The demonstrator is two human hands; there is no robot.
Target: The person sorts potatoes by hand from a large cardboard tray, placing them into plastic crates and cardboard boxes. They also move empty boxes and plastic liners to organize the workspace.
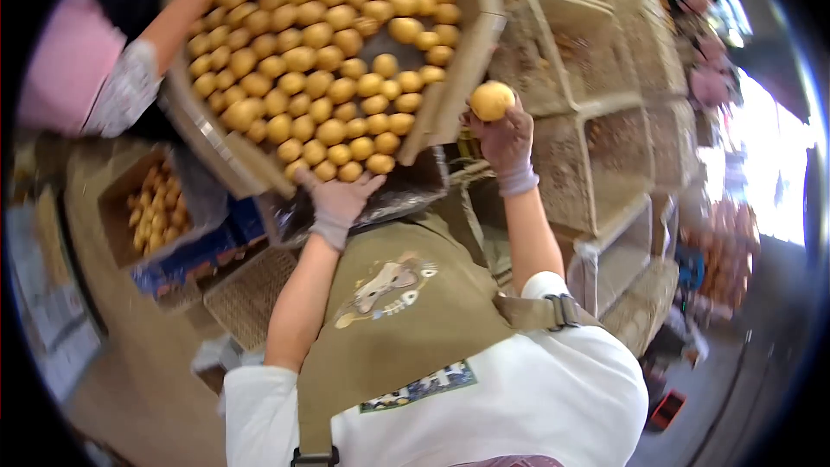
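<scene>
A round yellow-orange fruit sits in the fingers of my right hand, raised just outside the right wall of the sorting tray. My left hand lies at the tray's lower end, fingers spread against the nearest of many similar fruits. Both hands wear thin pale gloves. Below the left hand, a box lined with dark plastic stands close against my apron.
On the left a co-worker's arm reaches over the tray. A cardboard box lined with plastic holds longish yellow fruits. Stacked crates with divided openings rise close on my right. A woven basket stands at lower left.
</scene>
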